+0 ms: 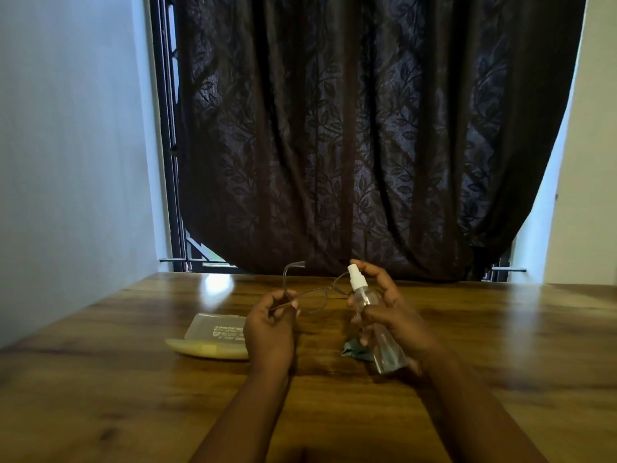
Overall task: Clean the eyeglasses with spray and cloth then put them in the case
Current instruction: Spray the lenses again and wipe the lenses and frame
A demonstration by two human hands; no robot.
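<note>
The eyeglasses (314, 297) were held up above the wooden table (133, 379), pinched at one side of the frame by the left hand (272, 325); just beside them the right hand (390, 309) gripped a clear spray bottle (374, 325), forefinger on its white nozzle, which pointed toward the lenses; a green cloth (355, 350) lay on the table under that hand; the open case (213, 335) sat to the left; a dark curtain (367, 128) hung behind.
</note>
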